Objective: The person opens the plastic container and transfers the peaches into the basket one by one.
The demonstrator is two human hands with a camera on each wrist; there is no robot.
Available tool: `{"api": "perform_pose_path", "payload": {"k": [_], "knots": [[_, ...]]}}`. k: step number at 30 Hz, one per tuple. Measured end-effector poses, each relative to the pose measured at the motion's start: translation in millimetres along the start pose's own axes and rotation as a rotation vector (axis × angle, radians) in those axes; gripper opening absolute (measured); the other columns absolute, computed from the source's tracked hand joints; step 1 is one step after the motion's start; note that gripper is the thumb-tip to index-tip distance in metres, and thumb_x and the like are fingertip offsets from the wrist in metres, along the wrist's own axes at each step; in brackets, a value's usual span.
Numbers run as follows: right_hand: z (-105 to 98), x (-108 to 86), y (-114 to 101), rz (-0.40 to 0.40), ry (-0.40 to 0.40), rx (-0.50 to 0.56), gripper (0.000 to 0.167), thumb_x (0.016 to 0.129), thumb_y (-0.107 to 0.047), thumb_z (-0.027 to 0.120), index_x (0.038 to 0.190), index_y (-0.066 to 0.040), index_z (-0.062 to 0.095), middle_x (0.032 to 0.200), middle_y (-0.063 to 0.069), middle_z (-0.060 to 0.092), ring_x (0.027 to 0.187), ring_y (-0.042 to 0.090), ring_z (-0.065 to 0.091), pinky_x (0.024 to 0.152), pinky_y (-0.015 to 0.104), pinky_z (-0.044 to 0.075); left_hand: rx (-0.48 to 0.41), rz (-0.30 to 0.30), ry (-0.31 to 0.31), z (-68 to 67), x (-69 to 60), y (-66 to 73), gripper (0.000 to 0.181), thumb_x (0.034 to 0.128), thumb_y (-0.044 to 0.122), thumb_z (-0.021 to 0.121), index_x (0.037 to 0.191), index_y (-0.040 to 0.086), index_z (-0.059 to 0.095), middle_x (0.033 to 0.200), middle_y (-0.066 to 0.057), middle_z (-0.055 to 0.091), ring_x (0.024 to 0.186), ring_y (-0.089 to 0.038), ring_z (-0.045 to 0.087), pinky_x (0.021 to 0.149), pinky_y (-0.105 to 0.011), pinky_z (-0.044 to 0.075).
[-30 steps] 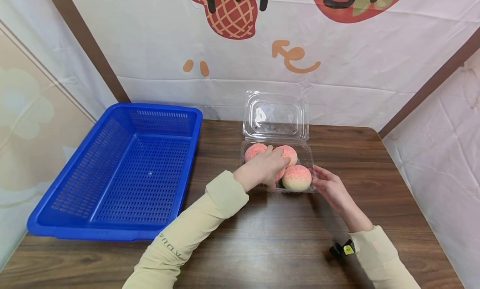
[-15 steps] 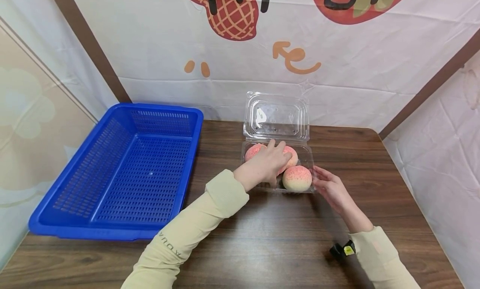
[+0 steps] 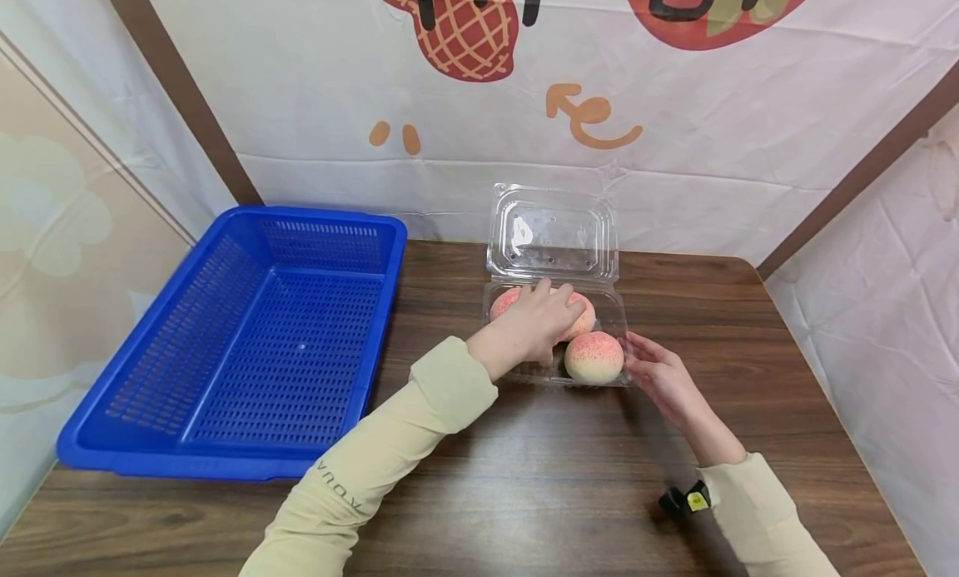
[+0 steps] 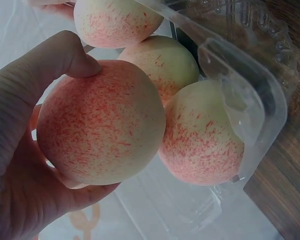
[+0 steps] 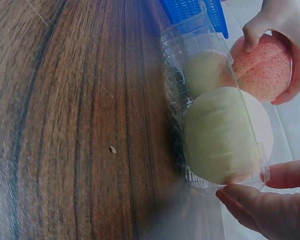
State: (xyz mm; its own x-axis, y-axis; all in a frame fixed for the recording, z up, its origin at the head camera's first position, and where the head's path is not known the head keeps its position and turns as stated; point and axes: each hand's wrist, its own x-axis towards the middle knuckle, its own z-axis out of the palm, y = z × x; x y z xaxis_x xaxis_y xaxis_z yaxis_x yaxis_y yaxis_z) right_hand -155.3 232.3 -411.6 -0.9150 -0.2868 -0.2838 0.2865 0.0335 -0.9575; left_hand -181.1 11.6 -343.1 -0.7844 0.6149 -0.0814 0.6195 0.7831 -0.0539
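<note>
My left hand (image 3: 530, 323) grips a pink-speckled peach (image 4: 102, 122), fingers and thumb curled round it. In the right wrist view that peach is raised at the rim of a clear plastic clamshell box (image 5: 197, 30); the head view hides most of it behind the hand. Three more peaches sit in the box: one at front right (image 3: 594, 358), one at back right (image 3: 582, 315) and one at back left (image 3: 504, 300). My right hand (image 3: 665, 379) pinches the box's right front edge between thumb and fingers. The clear lid (image 3: 554, 236) stands up at the back.
A large blue plastic basket (image 3: 300, 465) stands to the left on the brown wooden table (image 3: 547, 477). Behind the table hangs a white printed cloth (image 3: 315, 94). A black wrist device (image 3: 683, 500) is on my right wrist.
The peach at front left has come up out of its place in my left hand, which has shifted slightly upward. My right hand keeps its hold on the box edge.
</note>
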Motion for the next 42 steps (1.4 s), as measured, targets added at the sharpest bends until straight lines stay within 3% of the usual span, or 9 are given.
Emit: {"api": "perform_pose_path", "payload": {"k": [18, 32, 42], "knots": [[-1, 0.4, 1, -0.004, 0.005, 0.007, 0.055, 0.091, 0.007, 0.032, 0.141, 0.01, 0.008, 0.145, 0.027, 0.015, 0.102, -0.008, 0.044, 0.085, 0.011, 0.039, 0.129, 0.022, 0.059, -0.6, 3.6, -7.9, 0.07, 0.0625, 0.026, 0.078, 0.125, 0.014, 0.049, 0.13, -0.008, 0.04, 0.113, -0.031, 0.04, 0.087, -0.044, 0.042], [0, 0.1, 0, -0.009, 0.004, 0.007, 0.055, 0.091, 0.007, 0.031, 0.141, 0.01, 0.008, 0.145, 0.028, 0.015, 0.102, -0.007, 0.044, 0.086, 0.011, 0.039, 0.18, 0.028, 0.13, -3.9, 2.9, -14.4, 0.068, 0.0611, 0.026, 0.081, 0.121, 0.014, 0.05, 0.119, -0.005, 0.044, 0.108, -0.029, 0.043, 0.084, -0.043, 0.041], [1, 0.2, 1, -0.013, 0.008, 0.007, 0.055, 0.091, 0.007, 0.032, 0.14, 0.011, 0.009, 0.144, 0.029, 0.015, 0.098, -0.01, 0.046, 0.084, 0.011, 0.04, 0.218, 0.021, 0.213, -6.7, 0.7, -16.3, 0.054, 0.0639, 0.015, 0.076, 0.113, 0.015, 0.053, 0.114, -0.005, 0.047, 0.102, -0.026, 0.044, 0.079, -0.038, 0.042]]}}
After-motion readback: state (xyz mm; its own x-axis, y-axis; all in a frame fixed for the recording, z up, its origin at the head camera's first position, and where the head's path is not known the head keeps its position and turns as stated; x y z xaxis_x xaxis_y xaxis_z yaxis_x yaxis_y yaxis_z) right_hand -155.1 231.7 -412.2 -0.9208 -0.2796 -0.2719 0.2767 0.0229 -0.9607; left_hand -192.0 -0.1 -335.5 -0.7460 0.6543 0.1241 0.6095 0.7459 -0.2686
